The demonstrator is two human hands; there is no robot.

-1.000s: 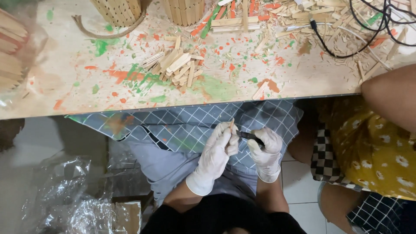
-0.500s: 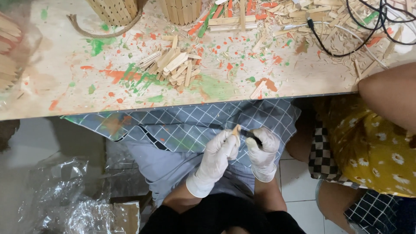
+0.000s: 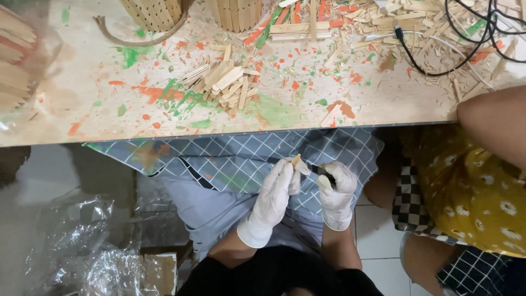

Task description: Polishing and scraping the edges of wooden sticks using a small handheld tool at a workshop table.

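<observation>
Both my hands wear white gloves and meet over my lap, below the table edge. My left hand (image 3: 272,198) pinches a small wooden stick piece (image 3: 296,160) whose pale tip shows above the fingers. My right hand (image 3: 335,189) is closed on a thin dark tool (image 3: 322,172) that points at the stick. A blue checked apron (image 3: 241,156) covers my lap beneath them.
The paint-spattered wooden table (image 3: 82,104) holds a pile of cut sticks (image 3: 222,82), two stick-built containers (image 3: 153,11) at the far edge, scattered offcuts (image 3: 405,22) and black cables (image 3: 466,33). Another person in yellow clothing (image 3: 471,192) sits at the right. Clear plastic wrap (image 3: 82,246) lies on the floor.
My hands stay together over my lap and have shifted only slightly. The view has moved a little, so the table sits marginally higher in the frame.
</observation>
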